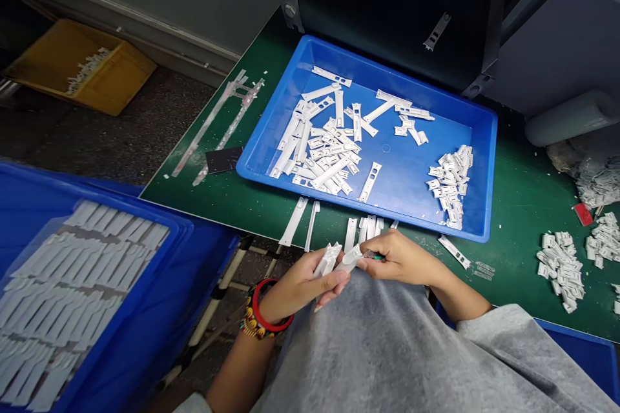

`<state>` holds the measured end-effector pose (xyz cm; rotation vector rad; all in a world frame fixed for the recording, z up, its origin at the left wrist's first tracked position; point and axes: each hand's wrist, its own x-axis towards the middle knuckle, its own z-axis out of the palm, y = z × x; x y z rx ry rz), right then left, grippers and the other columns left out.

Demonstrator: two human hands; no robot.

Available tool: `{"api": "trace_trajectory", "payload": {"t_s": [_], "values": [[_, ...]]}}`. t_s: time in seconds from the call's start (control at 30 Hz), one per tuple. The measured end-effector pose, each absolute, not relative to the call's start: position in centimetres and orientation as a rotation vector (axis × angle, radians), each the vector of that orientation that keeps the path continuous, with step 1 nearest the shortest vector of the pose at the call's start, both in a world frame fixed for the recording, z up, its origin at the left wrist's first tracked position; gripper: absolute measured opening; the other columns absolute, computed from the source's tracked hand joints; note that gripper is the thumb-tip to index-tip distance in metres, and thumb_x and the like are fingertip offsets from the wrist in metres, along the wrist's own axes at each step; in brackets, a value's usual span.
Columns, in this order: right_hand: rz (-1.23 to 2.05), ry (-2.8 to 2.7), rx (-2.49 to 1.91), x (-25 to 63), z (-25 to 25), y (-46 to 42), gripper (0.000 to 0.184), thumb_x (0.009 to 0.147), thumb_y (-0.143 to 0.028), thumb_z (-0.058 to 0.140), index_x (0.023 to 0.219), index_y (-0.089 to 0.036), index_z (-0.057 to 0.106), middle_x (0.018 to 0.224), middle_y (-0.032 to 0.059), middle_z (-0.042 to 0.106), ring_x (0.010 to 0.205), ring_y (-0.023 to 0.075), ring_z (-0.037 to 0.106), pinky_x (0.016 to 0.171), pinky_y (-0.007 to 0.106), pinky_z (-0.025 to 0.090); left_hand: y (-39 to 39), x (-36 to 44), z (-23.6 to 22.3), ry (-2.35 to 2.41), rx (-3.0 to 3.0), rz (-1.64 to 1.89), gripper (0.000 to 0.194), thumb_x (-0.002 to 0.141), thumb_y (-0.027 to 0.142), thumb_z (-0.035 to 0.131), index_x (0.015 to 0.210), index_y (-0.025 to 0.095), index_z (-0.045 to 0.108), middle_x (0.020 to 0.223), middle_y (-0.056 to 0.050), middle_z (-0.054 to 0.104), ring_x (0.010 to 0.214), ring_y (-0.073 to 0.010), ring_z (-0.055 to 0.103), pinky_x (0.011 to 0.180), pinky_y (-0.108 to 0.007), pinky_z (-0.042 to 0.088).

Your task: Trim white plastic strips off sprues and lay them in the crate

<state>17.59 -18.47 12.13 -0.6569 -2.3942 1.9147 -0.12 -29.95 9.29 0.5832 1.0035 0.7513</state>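
My left hand (pixel 310 281) is closed around several long white plastic parts (pixel 327 259), with their ends pointing up and away from me. One of these white parts (pixel 349 258) slants toward my right hand (pixel 394 257). My right hand is closed on a small thin tool (pixel 372 255) with a green bit showing, held close to that part's end. Its kind is mostly hidden by my fingers. Just beyond my hands, more white strips (pixel 371 227) lie at the table edge, below the blue tray (pixel 363 206).
In the blue tray lie loose long white parts (pixel 334 155) and a pile of short white pieces (pixel 453 184). More short pieces (pixel 560 269) sit on the green table (pixel 513 206) at right. A blue bin (pixel 179 226) with rows of parts stands left; a yellow crate (pixel 111 87) lies behind.
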Motion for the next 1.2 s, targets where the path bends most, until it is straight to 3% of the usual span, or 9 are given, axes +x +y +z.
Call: {"api": "trace_trajectory", "payload": {"t_s": [0.17,0.33,0.5,0.6,0.67,0.73,0.9,1.07,1.2], "values": [[1.798,-2.506,-0.736,17.4,11.8,-18.5,0.036,0.092,-0.032,0.047,0.060,-0.020,0.035,0.052,-0.0077,0.027,0.048,0.0066,0.026,0.050,0.023,0.019,-29.8,0.4,8.9,1.041,0.522,0.808,0.045,0.075,0.060,0.068,0.076,0.018,0.050,0.059,0.005,0.051,0.040,-0.0063,0.040,0.035,-0.021,0.034],[1.752,-2.538,-0.778,17.8,11.5,-18.4,0.044,0.090,-0.046,0.057,0.062,-0.021,0.034,0.054,-0.0078,0.034,0.048,0.0069,0.029,0.051,0.022,0.021,-29.6,-0.1,6.1,1.514,0.710,0.839,0.040,0.085,0.058,0.053,0.076,0.019,0.050,0.057,0.003,0.056,0.047,-0.0141,0.056,0.051,-0.029,0.050],[1.710,-2.543,-0.899,18.1,11.1,-18.3,0.044,0.089,-0.045,0.060,0.063,-0.020,0.035,0.056,-0.0072,0.036,0.050,0.0077,0.031,0.052,0.022,0.022,-28.7,-0.9,1.5,1.928,1.226,0.804,0.025,0.091,0.041,0.044,0.092,0.019,0.056,0.086,-0.008,0.066,0.085,-0.0262,0.068,0.078,-0.042,0.057],[1.695,-2.551,-0.936,18.1,11.0,-18.2,0.039,0.090,-0.041,0.058,0.065,-0.021,0.036,0.059,-0.0064,0.040,0.051,0.0080,0.032,0.053,0.023,0.023,-28.2,-0.9,-0.1,1.993,1.422,0.873,0.027,0.093,0.033,0.042,0.107,0.016,0.057,0.113,-0.016,0.063,0.110,-0.0287,0.062,0.098,-0.047,0.050],[1.673,-2.558,-0.953,18.0,11.0,-18.2,0.035,0.092,-0.037,0.055,0.067,-0.021,0.035,0.061,-0.0057,0.042,0.053,0.0087,0.034,0.054,0.023,0.023,-28.1,-0.8,-0.3,2.030,1.457,0.914,0.028,0.094,0.034,0.043,0.109,0.015,0.057,0.121,-0.017,0.059,0.118,-0.0285,0.058,0.104,-0.048,0.046],[1.615,-2.582,-0.953,18.0,11.0,-18.2,0.029,0.094,-0.031,0.048,0.070,-0.021,0.036,0.063,-0.0045,0.044,0.055,0.0102,0.037,0.056,0.023,0.025,-28.2,-0.8,0.2,2.055,1.450,0.910,0.029,0.095,0.037,0.042,0.106,0.016,0.058,0.117,-0.016,0.061,0.116,-0.0283,0.059,0.103,-0.047,0.047],[1.456,-2.641,-0.928,18.0,10.8,-18.7,0.019,0.102,-0.026,0.029,0.089,-0.021,0.043,0.077,0.0012,0.054,0.067,0.0159,0.050,0.062,0.026,0.035,-28.7,-0.6,3.6,1.878,1.339,0.740,0.028,0.095,0.041,0.038,0.095,0.019,0.055,0.074,-0.003,0.064,0.069,-0.0211,0.065,0.070,-0.035,0.053],[1.321,-2.619,-0.793,17.8,11.1,-19.6,0.022,0.104,-0.028,0.029,0.108,-0.022,0.050,0.094,0.0053,0.065,0.079,0.0172,0.061,0.068,0.026,0.043,-29.6,0.7,6.6,1.686,1.321,0.885,0.025,0.089,0.038,0.048,0.106,0.020,0.047,0.082,-0.002,0.062,0.069,-0.0178,0.063,0.061,-0.028,0.051],[1.140,-2.620,-0.748,17.9,12.1,-19.9,0.030,0.105,-0.031,0.026,0.106,-0.020,0.055,0.097,0.0079,0.067,0.087,0.0193,0.062,0.074,0.029,0.046,-30.2,1.1,7.4,1.575,1.513,1.039,0.027,0.095,0.033,0.033,0.114,0.018,0.046,0.086,-0.003,0.060,0.074,-0.0185,0.060,0.069,-0.031,0.050]]}}
